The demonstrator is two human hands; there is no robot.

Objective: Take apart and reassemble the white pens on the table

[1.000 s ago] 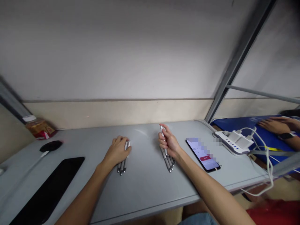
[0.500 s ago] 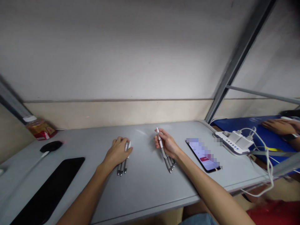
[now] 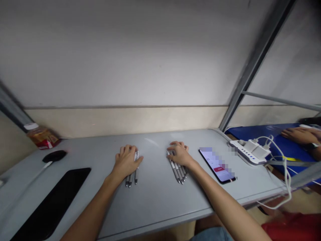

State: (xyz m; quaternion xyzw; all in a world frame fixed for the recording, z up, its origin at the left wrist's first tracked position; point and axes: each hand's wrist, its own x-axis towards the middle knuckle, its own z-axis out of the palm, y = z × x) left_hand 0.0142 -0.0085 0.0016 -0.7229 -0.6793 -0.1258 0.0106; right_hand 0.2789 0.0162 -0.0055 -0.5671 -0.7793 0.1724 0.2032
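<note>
Two small groups of grey-and-white pens lie on a grey table [image 3: 155, 201]. My left hand [image 3: 126, 160] rests flat, fingers spread, on top of the left group of pens [image 3: 132, 176]. Over the upper ends of the right group of pens [image 3: 178, 170], which holds several, my right hand [image 3: 179, 153] lies palm down with its fingers stretched out. Only the tips of the pens stick out toward me from under both hands.
A lit phone [image 3: 217, 165] lies right of my right hand. A white power strip [image 3: 247, 152] with plugs and cables sits at the table's right end. A black mat [image 3: 50, 206], a dark mouse [image 3: 54, 156] and a jar [image 3: 41, 136] are on the left. Another person's hand [image 3: 298, 134] rests on a blue surface.
My right hand held one pen up off the table; it has now laid it down with the right group and flattened over them. My left hand stayed on its pens.
</note>
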